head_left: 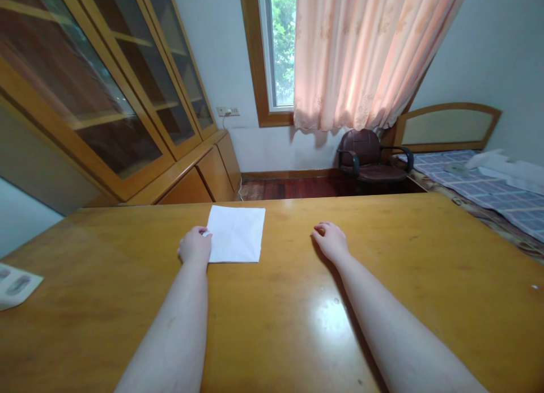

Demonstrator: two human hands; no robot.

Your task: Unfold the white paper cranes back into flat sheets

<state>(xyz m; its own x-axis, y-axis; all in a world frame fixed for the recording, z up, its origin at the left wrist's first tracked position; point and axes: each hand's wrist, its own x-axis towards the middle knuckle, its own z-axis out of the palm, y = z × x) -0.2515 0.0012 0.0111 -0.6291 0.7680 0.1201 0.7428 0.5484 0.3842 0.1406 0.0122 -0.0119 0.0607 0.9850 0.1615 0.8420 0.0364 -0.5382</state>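
Note:
A white, nearly square paper sheet (pixel 236 234) lies flat on the wooden table (pixel 263 319), left of the middle and near the far edge. Faint creases show on it; whether it is one layer or several I cannot tell. My left hand (pixel 194 246) is closed at the sheet's left edge, thumb on top and the other fingers mostly hidden. To the right of the sheet, apart from it, my right hand (pixel 332 241) is just over the tabletop. Its fingers are loosely curled with a gap by the thumb, and nothing shows in them.
A white object with grey oval marks (pixel 19 285) lies at the table's left edge. Beyond the table stand a glass-door cabinet (pixel 170 92), a brown armchair (pixel 365 155) and a window with a pink curtain (pixel 361 53). A bed with a checked cover (pixel 471 180) is at right.

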